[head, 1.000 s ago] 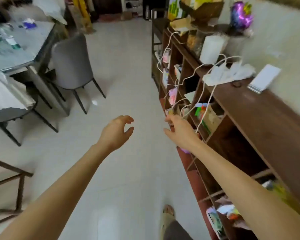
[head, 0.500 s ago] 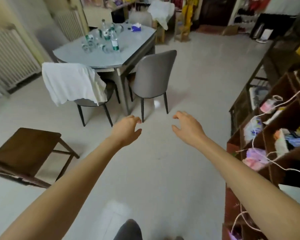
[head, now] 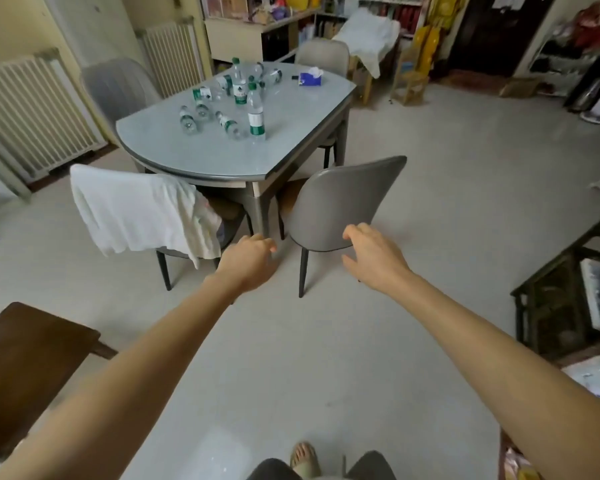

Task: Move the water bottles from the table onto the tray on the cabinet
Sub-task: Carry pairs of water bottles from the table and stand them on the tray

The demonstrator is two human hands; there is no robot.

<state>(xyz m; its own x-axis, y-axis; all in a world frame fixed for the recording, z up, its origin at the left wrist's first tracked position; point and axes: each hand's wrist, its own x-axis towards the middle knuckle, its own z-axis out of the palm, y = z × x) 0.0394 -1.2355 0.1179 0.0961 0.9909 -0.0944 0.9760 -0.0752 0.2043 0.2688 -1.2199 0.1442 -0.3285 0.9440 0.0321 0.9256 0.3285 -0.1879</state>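
Several clear water bottles with green caps and labels stand or lie on the grey table ahead. One upright bottle is nearest the front; another upright bottle is behind it; a lying bottle is to the left. My left hand and my right hand are stretched out in front of me, low and well short of the table, fingers loosely curled and holding nothing. The tray and the cabinet top are out of view.
A grey chair stands between me and the table. A second chair draped with a white cloth is left of it. A brown stool sits at lower left, dark shelving at right. A blue tissue box rests on the table.
My view has swung left from the cabinet shelves to face the table, which is now closer and more central. Both hands stay empty and extended.
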